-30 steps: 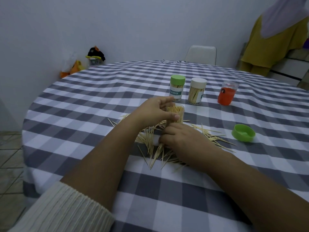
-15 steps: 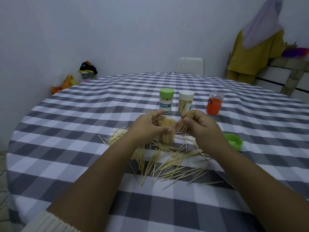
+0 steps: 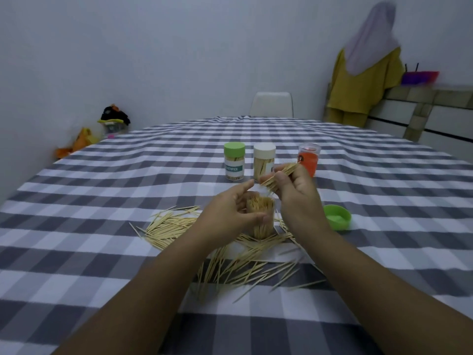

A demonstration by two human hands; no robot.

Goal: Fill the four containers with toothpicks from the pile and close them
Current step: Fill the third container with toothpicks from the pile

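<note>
My left hand (image 3: 227,213) grips an open clear container (image 3: 261,216) that stands on the table, packed with upright toothpicks. Just above and right of it, my right hand (image 3: 298,194) pinches a tilted bundle of toothpicks (image 3: 280,175) over the container's mouth. A loose pile of toothpicks (image 3: 230,262) spreads over the checked cloth around and in front of the container. A loose green lid (image 3: 337,220) lies upside down to the right. Behind stand a green-lidded container (image 3: 234,161), a white-lidded container (image 3: 264,161) and an orange container (image 3: 309,160).
The round table (image 3: 102,201) wears a grey and white checked cloth. A white chair (image 3: 271,105) stands at the far side. A person in yellow (image 3: 363,78) stands at the back right by a counter. Toys (image 3: 112,121) lie on the floor at the left.
My right hand picked a bundle of toothpicks off the pile and raised it above the open container. My left hand stays on the container. The camera tilted up.
</note>
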